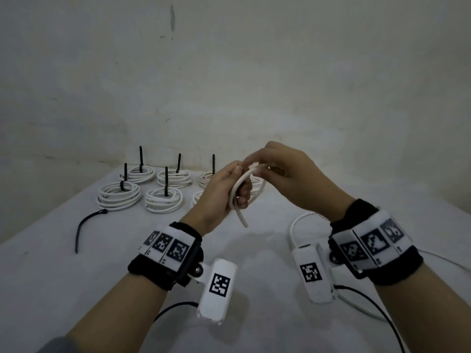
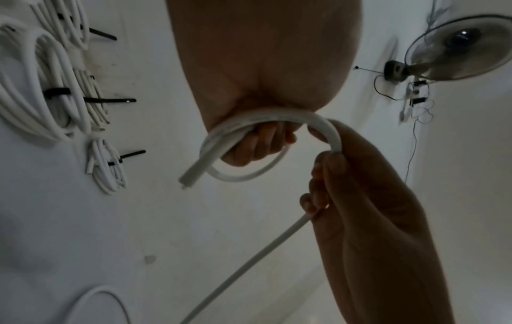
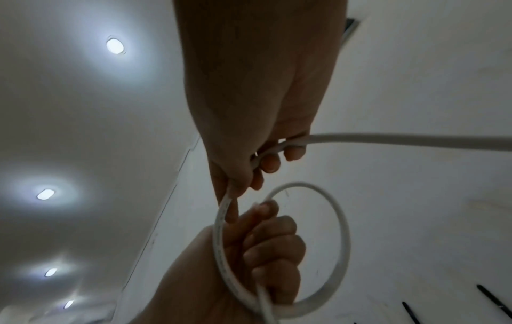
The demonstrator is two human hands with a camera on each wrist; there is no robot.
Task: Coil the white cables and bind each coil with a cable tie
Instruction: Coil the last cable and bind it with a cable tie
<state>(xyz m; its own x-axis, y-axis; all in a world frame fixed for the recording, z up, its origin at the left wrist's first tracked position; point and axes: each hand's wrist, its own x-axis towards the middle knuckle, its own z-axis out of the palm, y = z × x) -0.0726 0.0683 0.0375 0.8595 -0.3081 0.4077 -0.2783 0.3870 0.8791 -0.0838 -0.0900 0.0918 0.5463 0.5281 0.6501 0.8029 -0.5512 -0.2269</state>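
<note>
White cable at frame centre, raised above the table, bent into one small loop with its cut end hanging down. Left hand curled around the loop. Right hand pinching the cable just beside it, with the rest trailing to lower right. Upper left: bound coils with upright black ties. Loose cable tie at left.
</note>
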